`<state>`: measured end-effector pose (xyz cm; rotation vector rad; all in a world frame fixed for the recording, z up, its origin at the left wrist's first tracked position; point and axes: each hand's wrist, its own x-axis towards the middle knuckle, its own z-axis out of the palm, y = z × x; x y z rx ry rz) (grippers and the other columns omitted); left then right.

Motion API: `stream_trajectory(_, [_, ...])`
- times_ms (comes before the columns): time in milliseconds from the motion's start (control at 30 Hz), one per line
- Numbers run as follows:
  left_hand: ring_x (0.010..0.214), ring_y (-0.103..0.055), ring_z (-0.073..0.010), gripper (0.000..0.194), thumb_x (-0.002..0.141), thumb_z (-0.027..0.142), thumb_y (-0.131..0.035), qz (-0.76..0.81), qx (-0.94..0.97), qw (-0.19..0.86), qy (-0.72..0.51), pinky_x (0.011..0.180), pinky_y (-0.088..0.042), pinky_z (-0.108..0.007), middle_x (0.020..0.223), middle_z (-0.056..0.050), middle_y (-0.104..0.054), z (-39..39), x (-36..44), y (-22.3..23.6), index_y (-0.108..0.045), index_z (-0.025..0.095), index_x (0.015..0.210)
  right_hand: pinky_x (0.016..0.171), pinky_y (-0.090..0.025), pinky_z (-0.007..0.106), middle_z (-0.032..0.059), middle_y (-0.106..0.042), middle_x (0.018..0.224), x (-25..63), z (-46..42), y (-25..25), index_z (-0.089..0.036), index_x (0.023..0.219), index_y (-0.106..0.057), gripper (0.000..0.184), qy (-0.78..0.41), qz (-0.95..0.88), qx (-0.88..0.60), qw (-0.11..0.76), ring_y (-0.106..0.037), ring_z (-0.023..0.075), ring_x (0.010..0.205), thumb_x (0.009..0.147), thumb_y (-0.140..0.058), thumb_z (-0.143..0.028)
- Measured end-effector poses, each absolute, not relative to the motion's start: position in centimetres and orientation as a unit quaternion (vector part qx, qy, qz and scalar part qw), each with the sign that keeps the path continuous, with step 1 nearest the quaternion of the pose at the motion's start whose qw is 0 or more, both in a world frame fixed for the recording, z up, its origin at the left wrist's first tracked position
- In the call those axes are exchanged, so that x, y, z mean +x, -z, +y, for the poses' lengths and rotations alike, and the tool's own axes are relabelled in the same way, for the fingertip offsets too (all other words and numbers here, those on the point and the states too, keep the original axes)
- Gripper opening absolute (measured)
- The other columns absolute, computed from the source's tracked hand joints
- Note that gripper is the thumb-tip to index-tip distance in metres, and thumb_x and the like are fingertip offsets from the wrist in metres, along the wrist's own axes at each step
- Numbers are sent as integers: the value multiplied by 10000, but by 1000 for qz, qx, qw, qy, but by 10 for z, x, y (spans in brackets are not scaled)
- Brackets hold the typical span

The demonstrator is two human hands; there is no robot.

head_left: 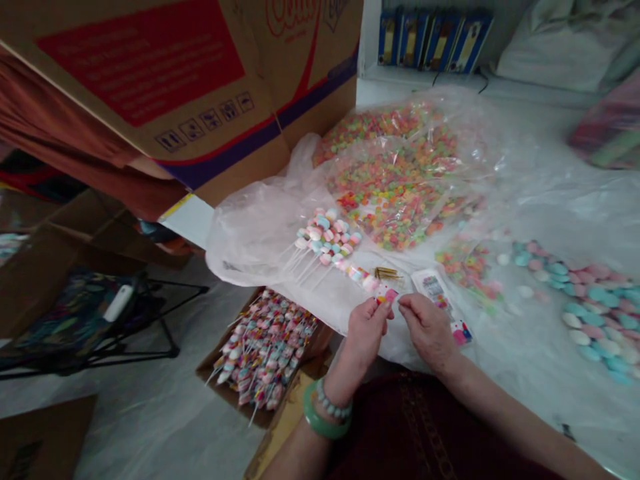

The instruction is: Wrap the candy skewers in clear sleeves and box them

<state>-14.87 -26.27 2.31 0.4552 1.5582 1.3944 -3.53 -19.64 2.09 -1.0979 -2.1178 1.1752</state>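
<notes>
My left hand (pixel 365 330) pinches a small printed candy wrapper (pixel 387 295) at its left side. My right hand (pixel 425 323) is closed in a pinch just right of it, fingertips at the same wrapper. A green bangle and a bead bracelet (pixel 327 413) sit on my left wrist. Just beyond my hands lie a bundle of gold twist ties (pixel 386 273), a stack of printed wrappers (pixel 440 297) and a pile of pastel candy skewers (pixel 325 240) on a clear plastic sheet (pixel 540 200).
A cardboard box of wrapped candy skewers (pixel 265 350) stands at lower left. Clear bags of small coloured candies (pixel 395 180) lie behind. Loose pastel candies (pixel 595 307) spread at right. A big cardboard carton (pixel 175 87) looms at upper left.
</notes>
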Motion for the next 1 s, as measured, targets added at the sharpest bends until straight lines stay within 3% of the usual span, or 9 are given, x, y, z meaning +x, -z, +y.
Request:
stream_trajectory(133, [425,-346,-78,345,762,468,-619,578,191,554,-567,445,-264,-225,452,50,-419,-263,-152,-27,-551,166,610,619,-407,295,8,-571,709,-36,-189,-15,-228,1163,-568,323,-459,-750,-409,246,-525,169,615,855,-470,-222])
stream_trajectory(267, [502,-480,-87,287,730,412,-699,555,140,602,-556,511,-370,-216,588,8,-557,-264,-162,-33,-599,144,706,640,-417,283,19,-565,699,-33,-188,-15,-228,938,-670,236,-446,-784,-338,269,-540,161,644,883,-444,-191])
stream_trajectory(400, [829,-621,-168,294,715,342,-740,417,7,662,-623,753,-492,-302,951,-64,-664,-261,-169,-35,-646,168,934,660,-434,265,17,-583,740,-33,-198,-13,-212,955,-643,231,-408,-801,-308,311,-557,151,686,902,-424,-162])
stream_trajectory(500, [819,-625,-176,189,761,297,-691,383,-77,644,-657,744,-504,-292,860,-92,-681,-252,-167,-34,-649,120,708,664,-452,250,24,-605,815,-36,-206,-14,-200,920,-604,216,-398,-819,-275,308,-569,138,700,924,-393,-157])
stream_trajectory(567, [780,-628,-174,243,767,256,-666,402,-101,615,-670,731,-507,-286,783,-97,-682,-246,-164,-33,-610,115,578,682,-465,255,35,-609,833,-39,-209,-17,-196,908,-581,203,-362,-839,-279,296,-581,148,737,932,-382,-165])
stream_trajectory(700, [751,-629,-162,170,737,265,-667,448,-70,576,-680,736,-503,-275,792,-74,-689,-238,-152,-34,-695,98,741,777,-461,355,132,-605,1037,-44,-214,-26,-156,1130,-545,249,-190,-894,-327,241,-563,238,913,901,-461,-204])
stream_trajectory(767, [765,-628,-151,212,724,285,-678,462,-58,571,-676,761,-497,-263,813,-50,-690,-236,-147,-35,-711,111,841,787,-439,390,149,-613,1000,-49,-212,-29,-138,1093,-570,238,-156,-897,-354,213,-552,254,897,888,-453,-168])
stream_trajectory(867, [869,-626,-163,252,712,306,-701,451,-60,604,-654,845,-480,-279,875,-41,-693,-237,-145,-37,-712,155,914,739,-424,349,85,-585,767,-54,-203,-30,-149,827,-587,164,-354,-836,-377,183,-536,204,756,871,-429,-138])
stream_trajectory(1000, [1156,-523,-248,228,691,360,-730,434,50,659,-612,972,-412,-346,1168,-84,-634,-246,-156,-41,-713,187,838,531,-389,248,-39,-398,535,-52,-192,-29,-179,692,-513,220,-666,-660,-329,116,-389,105,465,878,-404,-225])
